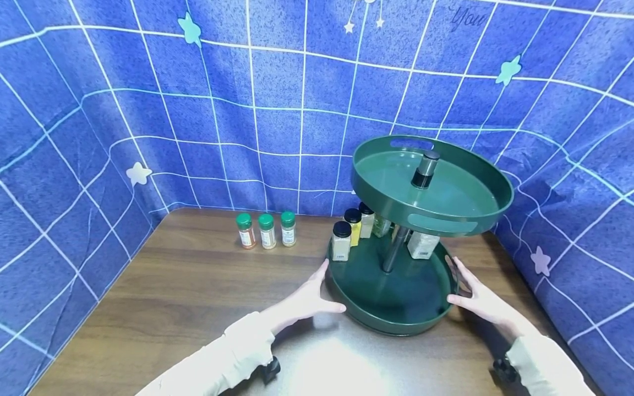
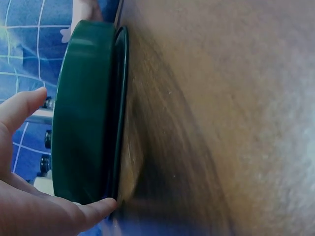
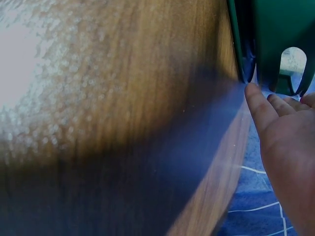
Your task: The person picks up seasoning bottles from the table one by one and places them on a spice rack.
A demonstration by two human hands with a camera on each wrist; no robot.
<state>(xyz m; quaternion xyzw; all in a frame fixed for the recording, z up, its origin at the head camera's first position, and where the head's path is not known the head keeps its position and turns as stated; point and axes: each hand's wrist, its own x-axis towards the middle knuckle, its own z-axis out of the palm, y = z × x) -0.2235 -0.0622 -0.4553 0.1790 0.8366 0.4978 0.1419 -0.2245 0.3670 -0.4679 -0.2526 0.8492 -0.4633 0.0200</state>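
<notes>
A dark green two-tier round tray stand stands at the right of the table, its lower tray [image 1: 396, 300] and upper tray [image 1: 383, 173] joined by a metal post [image 1: 394, 250]. At the lower tray's left rim is my left hand [image 1: 308, 301], thumb spread from the fingers. On the opposite side, my right hand [image 1: 479, 300] has its fingers at the rim beside a handle cutout [image 3: 294, 61]. Black-capped jars line the lower tray's back, among them a pale one [image 1: 340, 248], a yellow one [image 1: 355, 235] and a white one [image 1: 422, 245]. The upper tray partly hides this row.
Left of the stand, three green-capped spice bottles, a reddish one [image 1: 246, 236] and two paler ones [image 1: 268, 237] [image 1: 289, 234], stand near the back of the wooden table [image 1: 198, 308]. A blue gridded cloth [image 1: 277, 110] hangs behind and at both sides.
</notes>
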